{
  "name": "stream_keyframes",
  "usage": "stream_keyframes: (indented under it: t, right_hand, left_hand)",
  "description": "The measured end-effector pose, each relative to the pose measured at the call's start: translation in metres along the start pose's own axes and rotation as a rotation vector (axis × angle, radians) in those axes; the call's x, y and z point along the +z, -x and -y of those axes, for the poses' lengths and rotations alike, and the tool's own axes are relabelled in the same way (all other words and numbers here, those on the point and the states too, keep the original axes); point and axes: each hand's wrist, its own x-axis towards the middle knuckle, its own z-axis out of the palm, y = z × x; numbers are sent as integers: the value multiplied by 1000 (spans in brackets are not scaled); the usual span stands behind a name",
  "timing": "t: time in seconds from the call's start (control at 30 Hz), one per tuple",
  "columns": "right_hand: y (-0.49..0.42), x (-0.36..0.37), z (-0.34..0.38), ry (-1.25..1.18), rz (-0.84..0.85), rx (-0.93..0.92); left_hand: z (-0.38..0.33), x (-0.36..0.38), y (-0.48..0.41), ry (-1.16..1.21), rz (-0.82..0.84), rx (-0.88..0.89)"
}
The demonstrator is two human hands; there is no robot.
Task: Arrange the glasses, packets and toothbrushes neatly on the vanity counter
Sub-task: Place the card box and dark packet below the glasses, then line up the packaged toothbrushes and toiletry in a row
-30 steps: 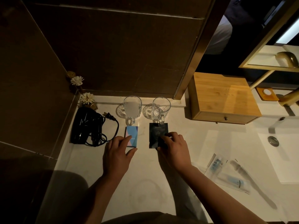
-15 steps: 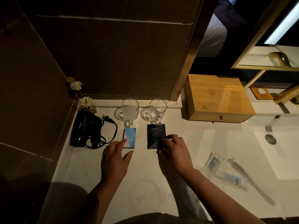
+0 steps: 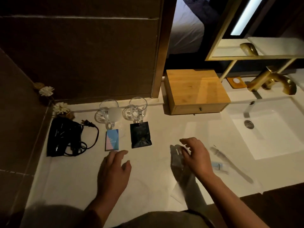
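Note:
Two glass mugs (image 3: pixel 109 111) (image 3: pixel 137 109) stand on coasters by the back wall. In front of them lie a blue-and-pink packet (image 3: pixel 112 139) and a black packet (image 3: pixel 140 134), side by side. My left hand (image 3: pixel 115 168) hovers just below the blue-and-pink packet, fingers apart, holding nothing. My right hand (image 3: pixel 195 155) is spread over the wrapped toothbrushes. A blurred clear wrapper (image 3: pixel 176 155) lies at its fingertips. A small wrapped tube (image 3: pixel 219 167) and a long toothbrush (image 3: pixel 230 163) lie to its right.
A black hair dryer with a coiled cord (image 3: pixel 65 139) sits at the left. A wooden drawer box (image 3: pixel 195 91) stands at the back. The sink basin (image 3: pixel 263 132) and a gold tap (image 3: pixel 276 81) are on the right. Dried flowers (image 3: pixel 60 107) fill the back-left corner.
Both hands let go of the two packets. My left hand drew back toward me. My right hand swung right onto the wrapped toothbrushes.

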Motion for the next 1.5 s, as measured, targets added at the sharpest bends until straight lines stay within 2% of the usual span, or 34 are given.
stream_keyframes:
  t: [0.17,0.3,0.57,0.77,0.93,1.03,1.1,1.2,1.3,1.4,1.5]
  right_hand:
    - [27,-46,-49,63,3,168]
    - [48,-62,-75,119,46,192]
    - [48,-63,-110,377,147,1]
    - [37,-68,-119,436,185,-72]
    - [28,-70,-122,335,241,-114]
    - [22,-69,-119,230,278,-169]
    - [17,-67,-112,168,297,-205]
    - [14,-57,-94,108,326,-246]
    - [19,-42,-71,76,368,-190]
    - [34,-24,-43,47,337,-124]
    - [51,-8,-13,-15,314,-33]
  left_hand:
    - [-82,32,22,34,425,161]
    - [-133,60,27,-104,527,282]
    - [-171,88,42,-321,486,284]
    - [-160,96,49,-282,339,209]
    - [-143,70,57,-184,194,57]
    - [-124,45,69,-169,10,34]
    - [-103,28,78,-257,-92,39]
    - [-68,-3,85,-387,-150,-33]
    - [-27,-31,87,-467,-137,-95]
    - [13,-51,78,-585,-16,-92]
    - [37,-60,74,-561,76,-75]
